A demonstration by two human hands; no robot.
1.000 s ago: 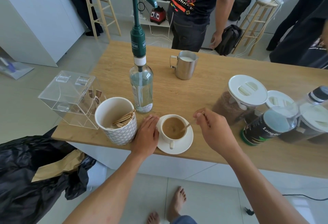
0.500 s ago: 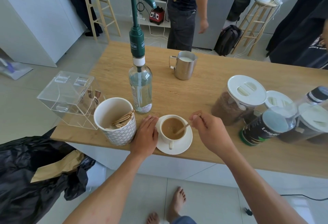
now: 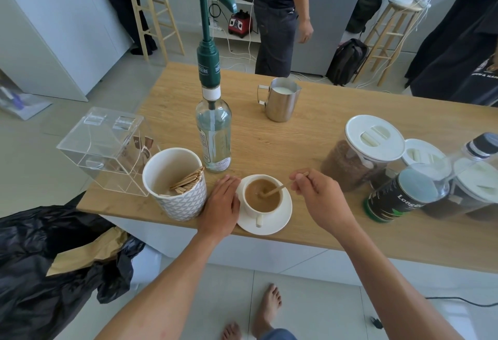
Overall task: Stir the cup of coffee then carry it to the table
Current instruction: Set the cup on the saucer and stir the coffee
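Coffee cup (image 3: 262,199) on saucer (image 3: 280,222), counter edge: my right hand (image 3: 320,199) pinches the stirrer (image 3: 277,189), left hand (image 3: 222,204) flat beside the saucer (steadying); stir gently, low, avoiding slosh.

Matt grained wood tabletop (image 3: 296,137). Glossy white ceramic cup (image 3: 259,221) and saucer (image 3: 281,219). Bare wood stirrer (image 3: 275,190) in the right fingers (image 3: 303,182). Beyond the fingers: shiny stainless milk jug (image 3: 280,106), clear glass syrup bottle (image 3: 214,134) with green plastic pump (image 3: 208,67). Left of the fingers: clear acrylic box (image 3: 102,148), glossy black plastic bin bag (image 3: 40,258).
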